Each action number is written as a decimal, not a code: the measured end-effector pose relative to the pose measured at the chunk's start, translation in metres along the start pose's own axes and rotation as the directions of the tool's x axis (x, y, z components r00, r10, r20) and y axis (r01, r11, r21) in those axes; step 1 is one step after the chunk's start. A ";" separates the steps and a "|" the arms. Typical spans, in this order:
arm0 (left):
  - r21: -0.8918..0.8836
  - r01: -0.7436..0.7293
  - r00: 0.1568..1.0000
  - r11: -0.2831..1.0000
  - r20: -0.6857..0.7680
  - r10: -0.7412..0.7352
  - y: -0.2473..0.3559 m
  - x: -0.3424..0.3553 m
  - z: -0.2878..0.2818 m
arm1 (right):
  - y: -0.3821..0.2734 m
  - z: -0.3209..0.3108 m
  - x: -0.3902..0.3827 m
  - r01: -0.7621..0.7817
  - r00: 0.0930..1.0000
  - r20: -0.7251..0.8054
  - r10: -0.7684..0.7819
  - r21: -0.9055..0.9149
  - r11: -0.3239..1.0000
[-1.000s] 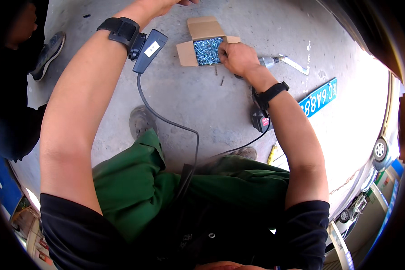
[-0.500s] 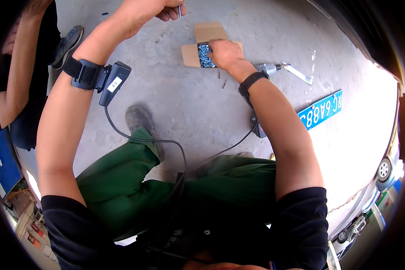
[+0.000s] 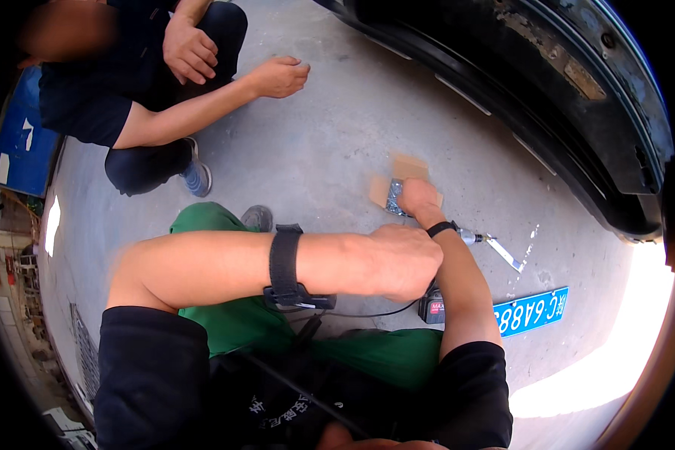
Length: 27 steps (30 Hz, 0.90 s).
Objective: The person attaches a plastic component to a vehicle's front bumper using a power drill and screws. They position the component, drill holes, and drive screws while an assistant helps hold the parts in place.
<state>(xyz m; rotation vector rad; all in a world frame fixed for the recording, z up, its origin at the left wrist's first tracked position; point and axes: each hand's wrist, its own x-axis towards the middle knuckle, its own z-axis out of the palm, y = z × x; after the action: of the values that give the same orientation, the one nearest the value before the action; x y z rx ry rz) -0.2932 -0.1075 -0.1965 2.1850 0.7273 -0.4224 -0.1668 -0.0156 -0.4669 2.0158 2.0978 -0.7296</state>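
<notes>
My right hand (image 3: 418,196) reaches into a small cardboard box (image 3: 411,163) of silvery screws (image 3: 394,196). Its fingers are curled down over the contents, and the tips are hidden. Across my right forearm lies my left hand (image 3: 406,262), closed like a fist with its back toward me; whatever it may hold is out of sight. Beneath and beside my right wrist lies a cordless drill (image 3: 468,236). My arm covers its middle, while the dark battery (image 3: 430,309) shows nearer to me.
A blue licence plate (image 3: 532,313) lies on the concrete right of my right forearm. Beyond the drill tip is a pale strip (image 3: 505,255). A dark car bumper (image 3: 502,75) spans the upper right. A person (image 3: 150,82) squats at upper left, one hand (image 3: 279,77) extended. A cable (image 3: 360,313) trails below my left arm.
My left hand, which held a screw far out in front, has swung back and right over my right forearm. My right hand stays at the box. The view has shifted, bringing in the bumper.
</notes>
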 end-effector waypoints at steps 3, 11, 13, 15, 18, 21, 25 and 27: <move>0.014 -0.105 0.989 0.994 -0.103 0.106 -0.005 -0.004 0.012 | -0.002 -0.006 -0.005 0.064 0.998 -0.008 -0.064 0.032 0.997; -0.253 0.017 0.983 0.967 -0.171 -0.062 -0.127 0.050 -0.017 | 0.029 -0.070 0.004 0.073 0.974 -0.209 0.083 0.644 0.761; -0.583 0.020 0.952 0.812 -0.238 -0.194 -0.161 0.064 -0.037 | 0.016 -0.114 0.002 0.136 0.967 -0.228 0.114 0.841 0.523; -0.939 -0.088 0.896 0.332 -0.220 -0.386 -0.181 0.068 -0.057 | -0.009 -0.162 -0.011 0.249 0.947 -0.298 0.120 0.917 0.312; -0.956 -0.179 0.875 0.234 -0.263 -0.406 -0.207 0.075 -0.093 | -0.048 -0.196 -0.019 0.277 0.915 -0.371 0.159 0.864 0.420; -0.913 -0.274 0.781 0.302 -0.395 -0.484 -0.205 0.083 -0.100 | -0.081 -0.201 -0.020 0.213 0.888 -0.407 0.214 0.777 0.593; -0.805 -0.428 0.688 0.410 -0.585 -0.430 -0.211 0.103 -0.091 | -0.116 -0.199 -0.019 0.059 0.822 -0.429 0.375 0.718 0.693; -0.773 -0.470 0.658 0.425 -0.628 -0.415 -0.205 0.096 -0.096 | -0.123 -0.197 -0.016 -0.001 0.791 -0.436 0.430 0.701 0.713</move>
<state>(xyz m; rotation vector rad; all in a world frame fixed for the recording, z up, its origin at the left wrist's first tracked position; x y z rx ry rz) -0.3399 0.1097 -0.3013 1.1395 1.0165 0.8997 -0.2401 0.0573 -0.2587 3.1952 1.9184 -1.0498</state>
